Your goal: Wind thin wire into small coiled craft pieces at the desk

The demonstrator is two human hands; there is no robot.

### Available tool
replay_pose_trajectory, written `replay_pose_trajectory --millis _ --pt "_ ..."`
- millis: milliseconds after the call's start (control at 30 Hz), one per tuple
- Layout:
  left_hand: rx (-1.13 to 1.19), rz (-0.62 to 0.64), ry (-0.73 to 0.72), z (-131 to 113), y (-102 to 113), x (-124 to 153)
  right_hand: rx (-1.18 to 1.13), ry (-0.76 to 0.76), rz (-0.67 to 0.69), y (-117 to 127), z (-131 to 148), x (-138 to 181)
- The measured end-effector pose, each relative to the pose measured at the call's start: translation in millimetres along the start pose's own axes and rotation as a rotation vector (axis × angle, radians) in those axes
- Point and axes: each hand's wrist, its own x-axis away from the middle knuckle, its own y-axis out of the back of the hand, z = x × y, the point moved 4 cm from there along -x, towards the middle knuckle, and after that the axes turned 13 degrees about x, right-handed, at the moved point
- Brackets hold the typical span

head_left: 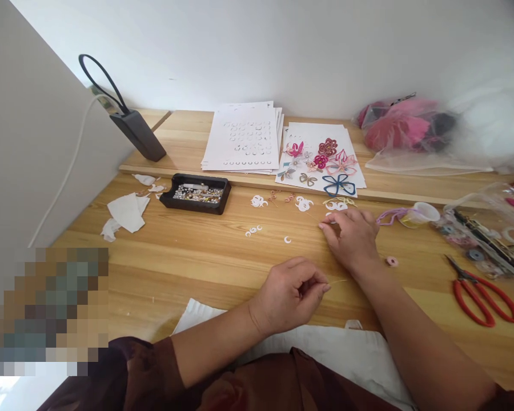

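Note:
My left hand (pixel 292 294) rests near the table's front edge with its fingers pinched together on a thin pale strand (pixel 337 281) that sticks out to the right. My right hand (pixel 352 235) lies further out on the wooden table (pixel 188 262), fingers bent, fingertips touching small white paper curls (pixel 334 206). What the fingertips hold, if anything, is hidden. More white curls (pixel 259 201) lie scattered to the left of it.
A black tray of beads (pixel 196 193) sits at the left, torn paper scraps (pixel 126 214) beside it. Paper sheets (pixel 244 137) and coloured loop flowers (pixel 325 162) lie on a raised shelf. Red scissors (pixel 482 294), a small pink ring (pixel 392 261) and plastic bags (pixel 406 128) are at the right.

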Motion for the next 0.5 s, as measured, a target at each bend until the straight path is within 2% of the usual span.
replay_pose_trajectory --millis 100,233,367,500 --pt "-0.066 0.029 -0.075 0 0 0 0.013 -0.006 0.071 1 2 2" --pt "-0.127 0.020 -0.130 1 3 -1 -0.054 0.112 0.072 10 6 6" --pt "-0.150 -0.028 -0.120 2 6 -2 -0.315 0.213 0.106 24 10 11" --pt "-0.139 -0.056 -0.109 2 9 -3 -0.566 0.133 0.265 35 11 13"
